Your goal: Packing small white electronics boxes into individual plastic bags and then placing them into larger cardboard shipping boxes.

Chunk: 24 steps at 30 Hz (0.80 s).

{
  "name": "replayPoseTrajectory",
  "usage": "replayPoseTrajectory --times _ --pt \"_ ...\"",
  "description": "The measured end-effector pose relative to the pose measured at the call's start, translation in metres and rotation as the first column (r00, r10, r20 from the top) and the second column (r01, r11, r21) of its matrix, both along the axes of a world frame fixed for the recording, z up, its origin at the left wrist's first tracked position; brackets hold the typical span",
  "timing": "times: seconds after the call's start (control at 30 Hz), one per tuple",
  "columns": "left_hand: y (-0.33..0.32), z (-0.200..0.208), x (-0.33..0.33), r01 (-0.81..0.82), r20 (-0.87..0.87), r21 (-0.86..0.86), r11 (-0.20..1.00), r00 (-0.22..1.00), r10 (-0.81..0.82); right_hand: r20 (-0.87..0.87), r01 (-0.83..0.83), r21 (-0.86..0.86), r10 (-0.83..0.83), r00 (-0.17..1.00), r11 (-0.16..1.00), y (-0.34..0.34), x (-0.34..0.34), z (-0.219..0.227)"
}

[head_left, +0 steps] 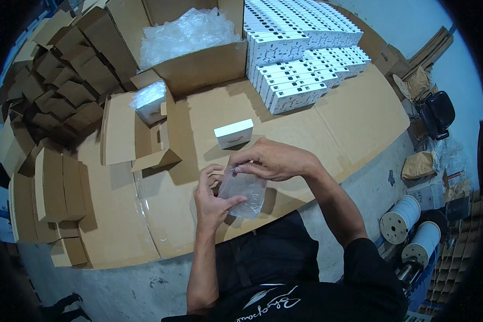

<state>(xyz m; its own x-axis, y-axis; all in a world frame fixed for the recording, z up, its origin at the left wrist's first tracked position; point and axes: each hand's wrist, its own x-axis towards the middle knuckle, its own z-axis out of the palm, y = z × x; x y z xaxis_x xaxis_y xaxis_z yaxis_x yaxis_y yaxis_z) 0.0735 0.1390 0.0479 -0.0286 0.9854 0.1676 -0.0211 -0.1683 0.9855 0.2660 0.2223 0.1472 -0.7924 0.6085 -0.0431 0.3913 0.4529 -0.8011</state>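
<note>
Both my hands are at a clear bubble-wrap bag (242,194) above the near edge of the table. My left hand (213,199) holds the bag's left side, thumb lying across its front. From the upper right, my right hand (268,161) pinches the bag's top edge between thumb and fingers. Just beyond my hands a small white box (234,134) stands on the cardboard-covered table. To the left, an open brown carton (169,145) has a bubble-wrapped white box (149,101) inside at its far end.
A large carton (204,67) full of bubble-wrap bags (188,35) stands at the back. Rows of white boxes (300,70) are stacked at the back right. Many empty brown cartons (64,70) crowd the left. Cable spools (401,219) and a black chair (437,114) are off the table's right side.
</note>
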Motion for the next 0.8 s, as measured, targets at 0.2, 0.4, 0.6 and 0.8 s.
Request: replayPoseTrajectory --times 0.2,0.4,0.6,0.8 --pt "-0.001 -0.009 -0.007 0.040 -0.202 -0.137 0.990 0.977 -0.067 -0.184 -0.007 0.013 0.009 0.983 1.000 -0.006 0.000 -0.010" --pt "-0.004 -0.009 -0.009 0.001 -0.089 -0.174 0.985 0.996 -0.017 -0.033 0.058 0.035 -0.057 0.998 0.998 -0.009 0.014 -0.008" --pt "-0.010 -0.011 0.002 -0.174 -0.038 -0.040 0.984 0.984 0.172 -0.420 0.598 -0.345 -0.689 0.591 0.723 -0.081 0.013 -0.055" --pt "-0.009 -0.012 -0.002 -0.163 -0.015 -0.009 0.987 0.987 0.163 -0.156 0.615 -0.391 -0.708 0.689 0.685 -0.098 -0.004 -0.079"
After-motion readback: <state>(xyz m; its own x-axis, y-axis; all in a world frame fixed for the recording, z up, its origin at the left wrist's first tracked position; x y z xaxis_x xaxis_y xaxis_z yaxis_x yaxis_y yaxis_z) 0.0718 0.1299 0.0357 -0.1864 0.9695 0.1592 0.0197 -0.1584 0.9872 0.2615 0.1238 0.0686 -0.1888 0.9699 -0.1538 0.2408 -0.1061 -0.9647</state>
